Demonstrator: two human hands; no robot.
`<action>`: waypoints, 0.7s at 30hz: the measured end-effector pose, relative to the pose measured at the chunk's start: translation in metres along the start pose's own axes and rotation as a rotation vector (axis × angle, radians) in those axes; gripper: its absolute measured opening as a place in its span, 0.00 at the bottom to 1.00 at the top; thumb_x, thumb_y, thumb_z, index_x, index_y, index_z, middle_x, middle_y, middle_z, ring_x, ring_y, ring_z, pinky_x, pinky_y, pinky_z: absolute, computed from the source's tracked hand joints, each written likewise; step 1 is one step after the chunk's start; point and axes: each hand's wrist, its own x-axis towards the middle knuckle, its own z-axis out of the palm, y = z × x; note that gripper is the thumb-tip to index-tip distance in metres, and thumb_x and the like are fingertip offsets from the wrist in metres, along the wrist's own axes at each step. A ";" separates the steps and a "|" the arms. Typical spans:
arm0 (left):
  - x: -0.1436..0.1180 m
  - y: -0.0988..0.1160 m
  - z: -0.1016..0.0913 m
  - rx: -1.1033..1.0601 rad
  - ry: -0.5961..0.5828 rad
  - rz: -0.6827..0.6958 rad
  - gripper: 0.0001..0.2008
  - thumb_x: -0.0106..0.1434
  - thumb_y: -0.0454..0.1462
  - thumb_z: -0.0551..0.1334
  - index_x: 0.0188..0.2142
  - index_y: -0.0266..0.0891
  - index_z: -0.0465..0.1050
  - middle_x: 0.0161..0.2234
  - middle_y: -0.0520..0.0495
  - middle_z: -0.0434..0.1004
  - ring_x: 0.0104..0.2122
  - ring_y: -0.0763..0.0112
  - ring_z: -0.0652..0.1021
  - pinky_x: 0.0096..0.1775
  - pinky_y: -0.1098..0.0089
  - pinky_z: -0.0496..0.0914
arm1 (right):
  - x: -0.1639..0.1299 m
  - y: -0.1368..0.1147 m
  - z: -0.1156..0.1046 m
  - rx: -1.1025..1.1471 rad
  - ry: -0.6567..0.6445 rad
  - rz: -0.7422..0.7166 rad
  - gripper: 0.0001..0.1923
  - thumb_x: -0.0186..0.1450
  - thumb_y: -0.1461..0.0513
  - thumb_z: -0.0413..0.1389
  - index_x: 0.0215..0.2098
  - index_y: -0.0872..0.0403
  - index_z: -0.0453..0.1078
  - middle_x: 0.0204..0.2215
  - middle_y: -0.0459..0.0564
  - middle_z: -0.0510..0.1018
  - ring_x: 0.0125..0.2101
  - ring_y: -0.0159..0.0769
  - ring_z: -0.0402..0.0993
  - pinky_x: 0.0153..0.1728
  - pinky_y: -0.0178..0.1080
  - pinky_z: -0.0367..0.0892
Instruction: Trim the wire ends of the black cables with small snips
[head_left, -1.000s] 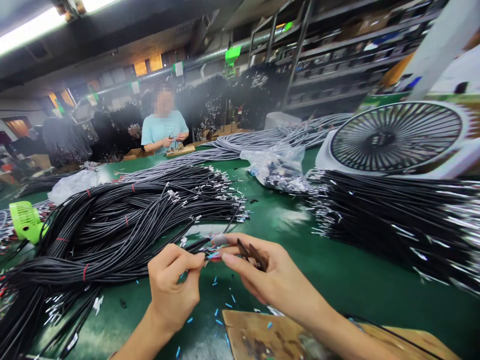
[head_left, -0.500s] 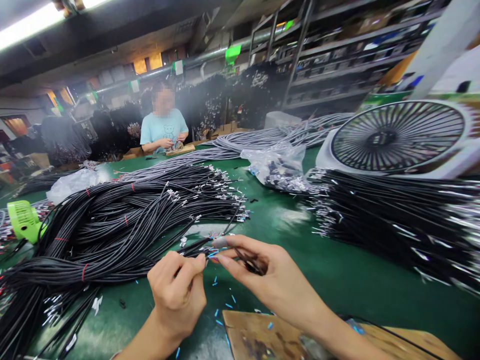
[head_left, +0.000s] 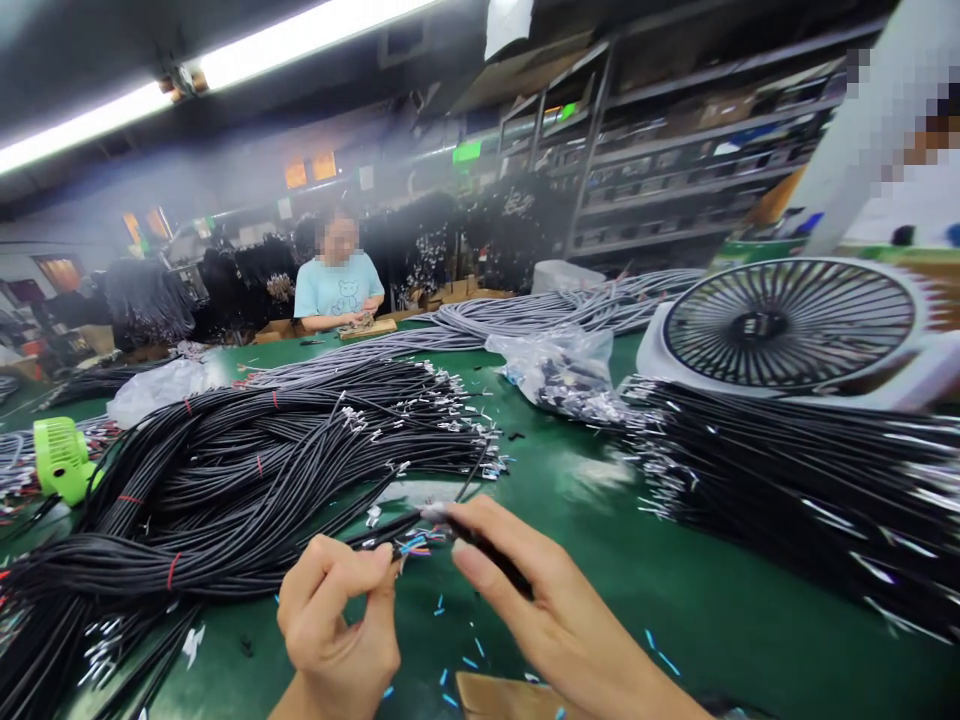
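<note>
**Two Hands Worked the Stripped End of a Black Cable**

The left hand (head_left: 337,625) was closed in a pinch, thumb and forefinger gripping a thin black sheathed cable (head_left: 390,527) close to its stripped end. From that end a small fan of coloured inner wires (head_left: 417,543), blue and red among them, stuck out between the two hands. The right hand (head_left: 540,610) was also closed in a pinch at the cable's tip, with a thin dark piece running under its forefinger; what that piece was could not be told through the blur. Both hands hovered just above the glossy green tabletop (head_left: 675,600), near its front edge.

The held cable led back to the left into a big heap of black cables bound with red ties (head_left: 225,480), their metal-tipped ends pointing towards the middle of the table. Short blue snippets of insulation (head_left: 450,655) lay scattered on the green surface below the hands. A corner of a worn wooden board (head_left: 487,695) showed at the bottom edge, just beside the right wrist.

To the right lay a second pile of straight black cables (head_left: 810,490), and behind it a white round desk fan with a black grille (head_left: 787,325). A clear plastic bag of small parts (head_left: 562,370) sat near the table's middle, with grey cable bundles (head_left: 525,315) beyond it. A small lime-green fan (head_left: 61,460) stood at the far left. Across the table a person in a light blue T-shirt (head_left: 336,288) sat at another wooden board.
</note>
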 end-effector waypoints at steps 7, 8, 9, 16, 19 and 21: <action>-0.002 -0.001 0.002 -0.046 0.021 0.033 0.08 0.53 0.28 0.62 0.26 0.43 0.74 0.17 0.55 0.68 0.16 0.76 0.68 0.19 0.74 0.65 | 0.000 -0.005 0.000 0.051 -0.107 -0.077 0.15 0.67 0.57 0.47 0.39 0.49 0.76 0.27 0.49 0.78 0.33 0.38 0.75 0.37 0.38 0.71; -0.002 -0.001 0.002 -0.049 0.024 0.040 0.08 0.53 0.27 0.62 0.25 0.43 0.74 0.17 0.55 0.68 0.16 0.76 0.68 0.18 0.74 0.64 | 0.000 -0.006 0.000 0.055 -0.113 -0.085 0.16 0.67 0.57 0.46 0.39 0.50 0.76 0.25 0.49 0.78 0.30 0.38 0.75 0.34 0.37 0.71; -0.002 -0.002 0.002 -0.050 0.025 0.047 0.08 0.53 0.27 0.62 0.25 0.42 0.74 0.17 0.55 0.68 0.16 0.77 0.68 0.19 0.75 0.64 | 0.000 -0.007 -0.001 0.058 -0.111 -0.096 0.17 0.67 0.57 0.46 0.39 0.50 0.76 0.23 0.49 0.77 0.28 0.37 0.74 0.32 0.37 0.71; -0.001 -0.001 0.001 -0.046 0.027 0.087 0.09 0.54 0.25 0.62 0.26 0.40 0.73 0.18 0.55 0.68 0.17 0.78 0.68 0.19 0.76 0.64 | 0.002 -0.008 -0.002 0.057 -0.080 -0.156 0.18 0.68 0.56 0.45 0.37 0.50 0.77 0.19 0.47 0.74 0.22 0.35 0.71 0.23 0.35 0.67; -0.001 0.001 0.002 -0.047 0.029 0.096 0.10 0.53 0.24 0.61 0.27 0.40 0.73 0.18 0.56 0.68 0.17 0.78 0.68 0.19 0.76 0.64 | 0.002 -0.008 -0.002 0.050 -0.080 -0.159 0.18 0.68 0.57 0.45 0.37 0.50 0.77 0.19 0.47 0.74 0.22 0.36 0.71 0.22 0.35 0.67; -0.001 0.001 0.002 -0.047 0.029 0.098 0.10 0.53 0.24 0.61 0.27 0.40 0.73 0.18 0.56 0.68 0.16 0.78 0.68 0.19 0.76 0.64 | 0.002 -0.007 -0.002 0.055 -0.073 -0.151 0.18 0.68 0.56 0.45 0.38 0.50 0.77 0.20 0.48 0.76 0.22 0.36 0.71 0.23 0.35 0.68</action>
